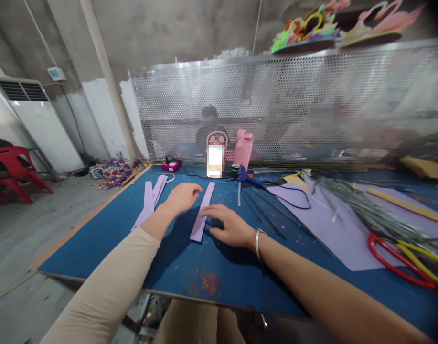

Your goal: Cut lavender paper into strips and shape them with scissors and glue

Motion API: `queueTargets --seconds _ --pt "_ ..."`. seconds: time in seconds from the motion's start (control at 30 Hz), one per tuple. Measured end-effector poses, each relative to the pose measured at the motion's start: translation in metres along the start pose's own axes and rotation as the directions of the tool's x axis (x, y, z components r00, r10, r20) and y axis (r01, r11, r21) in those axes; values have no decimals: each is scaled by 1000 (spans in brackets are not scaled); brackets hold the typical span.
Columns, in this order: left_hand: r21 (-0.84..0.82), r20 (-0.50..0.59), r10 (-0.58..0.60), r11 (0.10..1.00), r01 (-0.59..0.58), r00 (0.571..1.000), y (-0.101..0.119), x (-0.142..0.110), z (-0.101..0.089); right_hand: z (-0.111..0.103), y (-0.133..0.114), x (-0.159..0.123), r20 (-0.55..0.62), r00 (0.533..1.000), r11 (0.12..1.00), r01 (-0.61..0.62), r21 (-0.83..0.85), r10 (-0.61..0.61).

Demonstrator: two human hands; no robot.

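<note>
A lilac strip point(201, 220) lies lengthwise on the blue tabletop in front of me. My right hand point(231, 227) is at its right side, thumb and fingers apart, with the fingertips touching or just over the strip's edge. On the other side, my left hand point(185, 195) hovers left of the strip's far half; its fingers are loosely bent and nothing shows in them. Several more lilac strips point(149, 200) lie crossed over one another beyond my left forearm, which partly covers them.
A blue glue gun point(249, 177) with its cable lies behind the strip, near a lit phone point(215, 161) and a pink bottle point(243, 148). Lilac sheets point(321, 220), wire-like stems point(362, 203) and red-handled scissors point(394, 267) occupy the right. A perforated metal panel point(276, 91) stands behind.
</note>
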State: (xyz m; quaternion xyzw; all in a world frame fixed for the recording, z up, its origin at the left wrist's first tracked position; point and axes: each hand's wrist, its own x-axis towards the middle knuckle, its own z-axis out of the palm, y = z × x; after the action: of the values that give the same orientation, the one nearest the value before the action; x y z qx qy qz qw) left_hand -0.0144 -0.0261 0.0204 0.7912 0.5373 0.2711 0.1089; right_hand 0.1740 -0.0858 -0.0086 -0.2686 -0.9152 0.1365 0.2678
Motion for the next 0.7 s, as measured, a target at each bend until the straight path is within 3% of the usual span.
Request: queueTargets --seconds 0.13,0.3,0.43,0.6,0.63,0.7 --pt "17 -21 21 1000 -20 1000 -2 0 1 6 -15 1 140 986 995 95 -33 -89" --pt "-25 -6 86 996 -86 996 5 -2 5 0 -13 -3 82 988 988 137 -66 -132" --pt "-120 11 143 983 -140 990 20 -7 1 -18 -10 -10 -180 981 994 56 -91 -71" --pt "-345 169 238 923 -169 956 43 -22 -1 -35 -9 -15 -539 842 996 -44 -83 -8" --pt "-437 166 269 882 -173 949 47 -25 1 -36 -9 -15 -575 818 996 -37 -82 -17" --pt "-542 53 310 807 -233 949 53 -28 4 -37 -8 -15 -621 782 997 -7 -77 -42"
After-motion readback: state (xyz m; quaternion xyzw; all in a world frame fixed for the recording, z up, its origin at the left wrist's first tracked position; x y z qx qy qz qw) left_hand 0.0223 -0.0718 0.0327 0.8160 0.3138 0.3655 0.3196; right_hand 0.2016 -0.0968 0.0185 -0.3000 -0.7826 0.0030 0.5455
